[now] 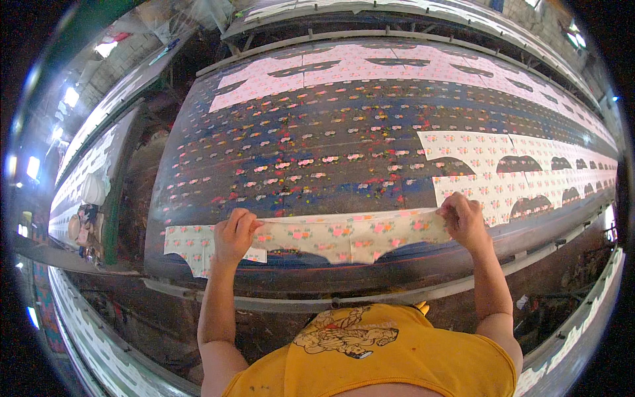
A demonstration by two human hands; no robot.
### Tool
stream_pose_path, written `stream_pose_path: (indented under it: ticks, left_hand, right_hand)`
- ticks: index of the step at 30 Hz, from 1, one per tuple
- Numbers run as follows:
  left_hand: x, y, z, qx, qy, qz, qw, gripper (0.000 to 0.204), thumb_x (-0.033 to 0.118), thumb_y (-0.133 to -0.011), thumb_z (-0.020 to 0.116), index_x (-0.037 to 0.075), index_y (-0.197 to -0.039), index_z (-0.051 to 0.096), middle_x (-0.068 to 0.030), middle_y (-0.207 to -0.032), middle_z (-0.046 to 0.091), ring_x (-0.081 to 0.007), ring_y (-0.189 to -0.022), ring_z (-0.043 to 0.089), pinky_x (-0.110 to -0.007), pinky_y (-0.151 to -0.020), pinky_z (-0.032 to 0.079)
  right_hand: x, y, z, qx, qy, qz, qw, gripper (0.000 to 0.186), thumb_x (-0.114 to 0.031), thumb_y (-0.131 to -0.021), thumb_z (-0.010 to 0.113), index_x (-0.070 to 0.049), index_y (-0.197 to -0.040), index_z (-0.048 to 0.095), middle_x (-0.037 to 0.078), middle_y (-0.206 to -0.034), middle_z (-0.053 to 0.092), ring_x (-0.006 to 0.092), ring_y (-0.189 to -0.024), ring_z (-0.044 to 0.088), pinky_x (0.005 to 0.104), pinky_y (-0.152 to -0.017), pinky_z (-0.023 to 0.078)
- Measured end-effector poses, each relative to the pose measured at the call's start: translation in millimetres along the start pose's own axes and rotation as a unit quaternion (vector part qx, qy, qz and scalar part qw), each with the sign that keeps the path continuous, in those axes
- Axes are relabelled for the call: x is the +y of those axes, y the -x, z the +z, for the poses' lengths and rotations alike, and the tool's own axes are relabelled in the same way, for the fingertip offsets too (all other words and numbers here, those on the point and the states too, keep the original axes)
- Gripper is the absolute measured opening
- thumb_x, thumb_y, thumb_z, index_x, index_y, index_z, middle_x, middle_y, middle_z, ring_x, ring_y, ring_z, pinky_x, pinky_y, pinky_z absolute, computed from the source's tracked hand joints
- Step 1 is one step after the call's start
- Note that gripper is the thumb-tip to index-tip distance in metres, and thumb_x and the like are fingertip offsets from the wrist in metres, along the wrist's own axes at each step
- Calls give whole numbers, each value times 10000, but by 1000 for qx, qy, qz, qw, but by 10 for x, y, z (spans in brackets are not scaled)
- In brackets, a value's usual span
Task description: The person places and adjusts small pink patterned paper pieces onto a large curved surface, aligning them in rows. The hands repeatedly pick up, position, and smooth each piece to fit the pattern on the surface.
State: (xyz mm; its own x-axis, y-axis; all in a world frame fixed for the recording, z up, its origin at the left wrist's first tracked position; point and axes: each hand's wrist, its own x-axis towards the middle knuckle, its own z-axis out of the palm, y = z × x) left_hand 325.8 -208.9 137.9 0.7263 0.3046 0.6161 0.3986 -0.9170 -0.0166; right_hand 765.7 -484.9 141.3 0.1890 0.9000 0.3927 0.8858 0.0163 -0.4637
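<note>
Between my two hands stretches a cut piece of floral-printed fabric, cream with pink and orange flowers and a scalloped lower edge. My left hand pinches its upper left end. At the upper right end my right hand grips it, fingers pressed together. Another floral cut piece lies flat on the table, just left of my left hand and partly hidden by it. To the right of my right hand, white floral cut pieces with curved cut-outs lie on the long dark table.
Rows of printed flower marks cover the dark tabletop. Pink floral pieces lie along its far side. A metal rail runs along the near edge. More long tables with fabric stand to the left, beyond and behind. A round white object is at left.
</note>
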Motion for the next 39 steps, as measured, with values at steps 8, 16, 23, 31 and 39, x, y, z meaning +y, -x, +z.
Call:
stream_pose_path:
  ticks: [8, 16, 23, 31, 39]
  left_hand:
    - [-143, 798, 917, -138, 26, -18, 990, 203, 243, -890, 730, 103, -909, 584, -41, -856, 582, -254, -590, 640, -377, -471, 514]
    - [-265, 844, 1372, -223, 12, -24, 975, 307, 343, -943, 667, 49, -905, 586, -73, -942, 550, -267, -546, 625, -385, -460, 537]
    - [75, 642, 1253, -196, 16, -100, 975, 290, 274, -946, 654, 36, -1109, 620, -112, -1137, 529, -293, -1046, 605, -463, -830, 523]
    - [449, 634, 1325, -306, 30, -80, 948, 699, 469, -996, 495, 67, -1546, 338, -137, -1647, 240, -340, -1514, 236, -618, -1187, 146]
    - [418, 633, 1357, -304, 33, -80, 949, 710, 473, -1004, 467, 43, -1549, 317, -140, -1659, 209, -343, -1527, 201, -641, -1176, 140]
  right_hand:
    - [356, 145, 877, -103, 12, 32, 994, 159, -208, -935, 675, -76, -980, 597, 160, -851, 684, 401, -723, 680, 488, -616, 541]
    - [638, 15, 1245, -131, 93, 1, 987, 197, -229, -955, 646, -47, -956, 572, 149, -816, 665, 391, -706, 673, 480, -589, 534]
    - [580, -18, 1164, -128, 158, -5, 979, 253, -278, -920, 648, -54, -1024, 591, 154, -1136, 627, 357, -1091, 622, 466, -799, 556]
    - [230, 131, 1385, -201, 132, -117, 964, 664, -498, -964, 550, -99, -1485, 451, 144, -1613, 321, 335, -1505, 267, 602, -1196, 181]
    - [224, 126, 1425, -186, 160, -121, 962, 657, -548, -994, 456, -103, -1478, 459, 147, -1598, 350, 338, -1492, 296, 589, -1200, 178]
